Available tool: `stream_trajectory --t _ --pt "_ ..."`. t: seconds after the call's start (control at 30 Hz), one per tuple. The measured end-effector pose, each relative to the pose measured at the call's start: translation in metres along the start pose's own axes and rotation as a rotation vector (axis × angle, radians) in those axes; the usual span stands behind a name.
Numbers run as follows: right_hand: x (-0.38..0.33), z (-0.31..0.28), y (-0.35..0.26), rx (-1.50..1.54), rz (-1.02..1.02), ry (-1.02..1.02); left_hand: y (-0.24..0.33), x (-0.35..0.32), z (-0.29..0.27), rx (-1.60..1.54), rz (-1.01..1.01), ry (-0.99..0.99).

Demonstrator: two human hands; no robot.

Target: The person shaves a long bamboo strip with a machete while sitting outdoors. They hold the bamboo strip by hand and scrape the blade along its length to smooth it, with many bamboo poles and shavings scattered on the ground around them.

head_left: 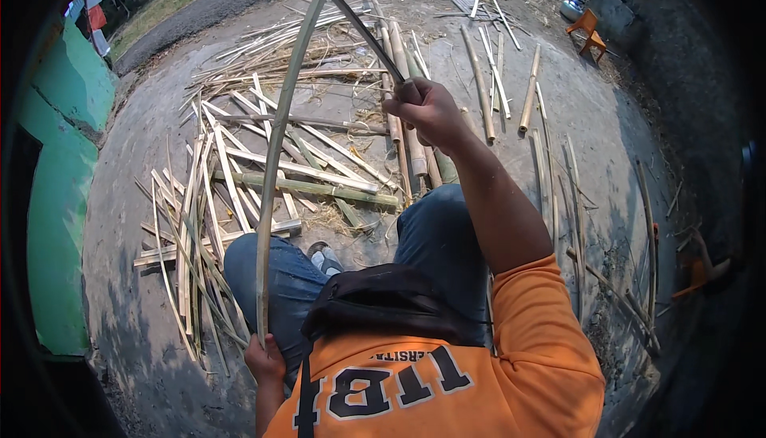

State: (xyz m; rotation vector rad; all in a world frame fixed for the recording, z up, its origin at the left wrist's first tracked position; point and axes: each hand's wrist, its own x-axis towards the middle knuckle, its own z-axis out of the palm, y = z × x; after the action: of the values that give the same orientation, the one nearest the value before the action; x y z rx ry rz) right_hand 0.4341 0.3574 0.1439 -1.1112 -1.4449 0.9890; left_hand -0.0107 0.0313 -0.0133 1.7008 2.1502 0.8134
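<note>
My left hand point(265, 361), low beside my left thigh, is closed round the lower end of a long green bamboo strip point(276, 147). The strip rises past my left knee and bows slightly, its upper end far out ahead. My right hand point(428, 116) is raised in front of me, wrapped round the handle of a machete point(355, 21). The long dark blade slants up and left and crosses the strip's top end in the view; whether the two touch I cannot tell. Most of the handle is hidden by my fingers.
Split bamboo strips point(195, 230) lie heaped to the left, with a thick green bamboo piece point(311, 187) ahead. Whole bamboo poles point(530, 91) lie farther right. An orange chair point(589, 35) stands at the far right. A green wall point(60, 222) borders the left.
</note>
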Motion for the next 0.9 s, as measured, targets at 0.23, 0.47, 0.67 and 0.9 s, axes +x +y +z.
stream_trajectory --t 0.23,0.47,0.67,0.9 --pt "-0.097 -0.163 0.122 -0.657 0.294 0.479 0.000 0.005 0.005 0.006 0.021 0.006" --pt "-0.356 -0.266 0.261 -0.725 1.019 0.940 0.007 -0.002 -0.003 0.045 0.010 0.056" --pt "-0.534 -0.345 0.288 -0.483 1.425 1.268 0.012 0.000 -0.006 0.097 -0.016 0.043" --pt "-0.631 -0.390 0.293 -0.182 1.527 1.262 0.012 0.002 -0.006 0.152 -0.082 0.002"
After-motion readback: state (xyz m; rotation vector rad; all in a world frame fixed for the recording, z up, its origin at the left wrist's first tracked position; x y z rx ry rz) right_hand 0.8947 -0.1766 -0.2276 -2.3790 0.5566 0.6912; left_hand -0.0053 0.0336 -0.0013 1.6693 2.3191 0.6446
